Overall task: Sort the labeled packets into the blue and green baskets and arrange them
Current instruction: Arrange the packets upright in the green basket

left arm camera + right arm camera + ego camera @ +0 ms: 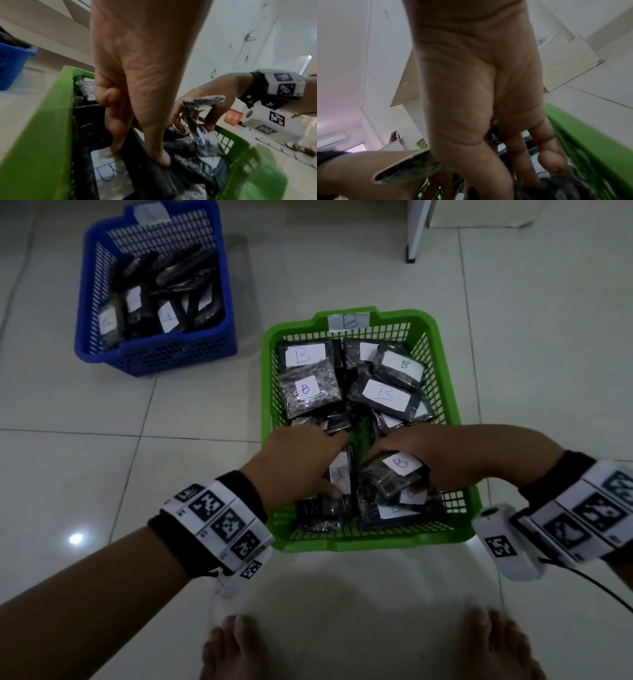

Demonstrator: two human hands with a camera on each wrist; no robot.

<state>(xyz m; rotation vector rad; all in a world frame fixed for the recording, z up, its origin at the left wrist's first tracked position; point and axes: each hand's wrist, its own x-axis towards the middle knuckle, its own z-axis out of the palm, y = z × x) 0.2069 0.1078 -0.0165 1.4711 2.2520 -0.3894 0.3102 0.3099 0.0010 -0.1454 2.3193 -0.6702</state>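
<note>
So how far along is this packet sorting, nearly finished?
Sorting looks done: no loose packets show on the floor; they fill the blue basket and green basket. Now the left hand steadies one B packet while the right hand holds another. Left: tidying the near rows.

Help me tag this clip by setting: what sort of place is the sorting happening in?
Probably an indoor room in a home or small office. The green basket and blue basket stand on a glossy white tiled floor, the person is barefoot, and white furniture stands by the far edge.
</note>
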